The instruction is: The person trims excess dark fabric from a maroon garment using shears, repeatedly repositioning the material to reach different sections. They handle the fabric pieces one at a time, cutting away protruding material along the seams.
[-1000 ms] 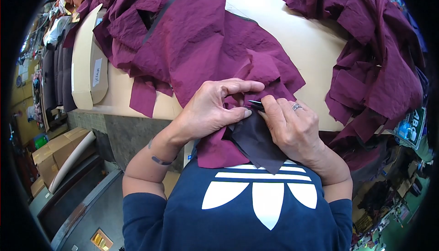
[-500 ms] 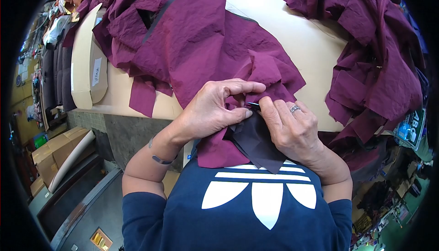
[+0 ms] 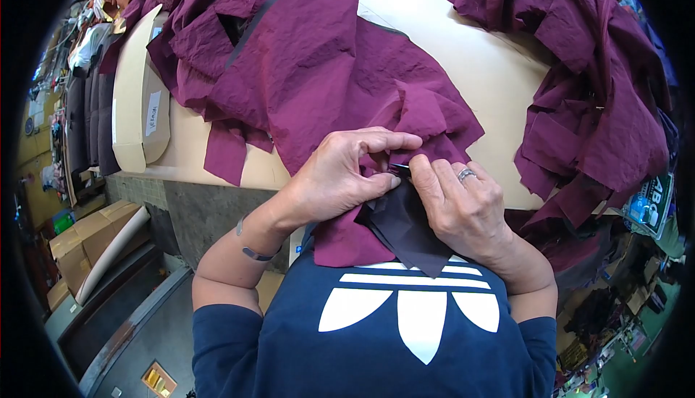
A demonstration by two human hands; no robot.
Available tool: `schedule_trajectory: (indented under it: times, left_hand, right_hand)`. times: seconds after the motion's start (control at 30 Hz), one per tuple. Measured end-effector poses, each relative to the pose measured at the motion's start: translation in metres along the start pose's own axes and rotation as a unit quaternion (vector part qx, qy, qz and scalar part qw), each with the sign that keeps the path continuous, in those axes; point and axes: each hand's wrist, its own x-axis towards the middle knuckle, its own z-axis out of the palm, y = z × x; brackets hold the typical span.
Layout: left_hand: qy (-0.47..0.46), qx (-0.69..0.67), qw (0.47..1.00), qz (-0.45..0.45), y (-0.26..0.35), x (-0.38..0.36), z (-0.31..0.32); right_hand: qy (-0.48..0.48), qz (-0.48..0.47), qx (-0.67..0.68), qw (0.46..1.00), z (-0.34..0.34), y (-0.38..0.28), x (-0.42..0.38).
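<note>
My left hand (image 3: 340,170) is closed on a fold of maroon fabric (image 3: 308,72), with the thumb pressing it and the index finger arched above. The wrinkled fabric spreads from there up over the table. In my right hand (image 3: 463,199) is a small dark pointed tool (image 3: 401,167); most of it is hidden by the fingers, so its exact kind cannot be made out. The tip of this tool meets the cloth beside my left thumb. Below the hands, a dark grey cloth piece (image 3: 409,228) and a maroon flap hang against my shirt.
On the right of the tan table (image 3: 481,79) lies another maroon fabric heap (image 3: 586,101). A folded cardboard piece (image 3: 137,101) with a handwritten label stands at the left. Cardboard boxes (image 3: 94,235) are on the lower left, beyond the table's edge.
The dark tool's visible tip has shifted and turned very slightly by my left thumb. Both hands keep nearly the same place, and the fabric is almost unmoved.
</note>
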Motion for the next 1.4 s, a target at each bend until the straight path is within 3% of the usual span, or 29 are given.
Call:
schedule_trajectory:
  times: [0.3, 0.43, 0.5, 0.6, 0.73, 0.77, 0.9, 1.0, 1.07, 1.13, 1.2, 1.3, 1.33, 1.4]
  left_hand:
    - [0.001, 0.043, 0.999, 0.026, -0.007, 0.003, 0.001]
    - [-0.002, -0.073, 0.997, 0.0, -0.007, 0.003, 0.001]
    - [0.004, -0.169, 0.985, -0.034, -0.006, 0.003, 0.002]
    - [0.014, -0.184, 0.983, -0.016, -0.012, 0.005, 0.002]
    - [0.001, -0.186, 0.983, -0.011, -0.013, 0.006, 0.0]
    - [-0.006, -0.197, 0.98, -0.015, -0.011, 0.005, -0.001]
    - [-0.03, -0.207, 0.978, -0.014, -0.011, 0.004, -0.001]
    - [-0.002, -0.132, 0.99, 0.051, -0.009, 0.002, 0.001]
    - [-0.044, -0.001, 0.997, 0.059, 0.001, 0.0, -0.002]
    - [-0.103, 0.158, 0.979, 0.083, 0.01, -0.002, -0.007]
    - [-0.176, 0.337, 0.917, 0.119, 0.019, -0.003, -0.011]
    - [-0.299, 0.289, 0.909, -0.007, 0.028, 0.004, -0.02]
    - [-0.33, 0.265, 0.905, -0.035, 0.026, 0.009, -0.025]
    - [-0.238, 0.136, 0.961, 0.021, 0.026, 0.013, -0.043]
  right_hand:
    - [-0.045, 0.008, 0.002, 0.999, -0.001, -0.002, 0.001]
    - [-0.024, 0.07, 0.142, 0.987, -0.004, 0.006, 0.0]
    - [0.005, 0.105, 0.244, 0.964, -0.009, 0.015, 0.005]
    - [0.01, 0.155, 0.371, 0.916, 0.0, 0.029, 0.017]
    - [0.007, 0.092, 0.54, 0.837, 0.029, 0.047, 0.021]
    - [0.019, 0.086, 0.552, 0.829, 0.033, 0.046, 0.023]
    - [-0.092, 0.151, 0.542, 0.822, 0.024, 0.048, 0.026]
    - [-0.134, 0.179, 0.497, 0.839, 0.014, 0.05, 0.037]
    - [-0.177, 0.215, 0.487, 0.828, 0.014, 0.052, 0.042]
    - [-0.14, 0.208, 0.513, 0.821, 0.011, 0.048, 0.045]
    - [-0.089, 0.192, 0.529, 0.822, 0.01, 0.042, 0.045]
    - [-0.009, 0.149, 0.506, 0.849, 0.007, 0.039, 0.044]
    - [0.011, 0.183, 0.515, 0.838, 0.001, 0.041, 0.042]
    - [0.05, 0.249, 0.528, 0.811, -0.011, 0.047, 0.038]
